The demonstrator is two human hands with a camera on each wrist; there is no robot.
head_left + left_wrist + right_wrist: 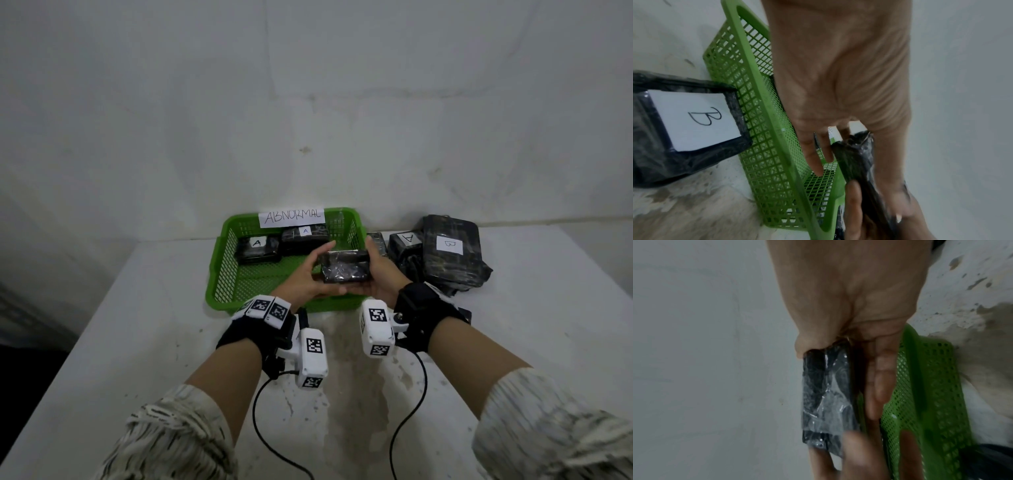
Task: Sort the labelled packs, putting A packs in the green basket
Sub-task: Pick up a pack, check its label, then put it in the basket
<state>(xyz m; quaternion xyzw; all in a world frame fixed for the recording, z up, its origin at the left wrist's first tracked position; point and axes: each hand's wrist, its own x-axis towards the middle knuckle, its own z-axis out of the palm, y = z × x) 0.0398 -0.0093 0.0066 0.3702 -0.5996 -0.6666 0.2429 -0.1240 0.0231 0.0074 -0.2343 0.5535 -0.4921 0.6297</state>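
A black plastic-wrapped pack [346, 267] is held over the front half of the green basket [219, 274]. My left hand [310, 274] grips its left end and my right hand [378, 270] grips its right end, thumbs on top and fingers underneath. The face turned to the head view shows no label. The left wrist view has the pack [857, 162] edge-on under my left hand [838, 81]. In the right wrist view my right hand [849, 305] holds the pack [828, 394] beside the basket [931, 394]. Two A packs [257, 248] [304, 238] lie at the basket's back.
A paper sign reading ABNORMAL [291, 216] hangs on the basket's back wall. Right of the basket lies a pile of black packs, among them an A pack [406, 246] and a large B pack [448, 253], seen also as the B pack [694, 121]. The white table [137, 325] meets a wall behind.
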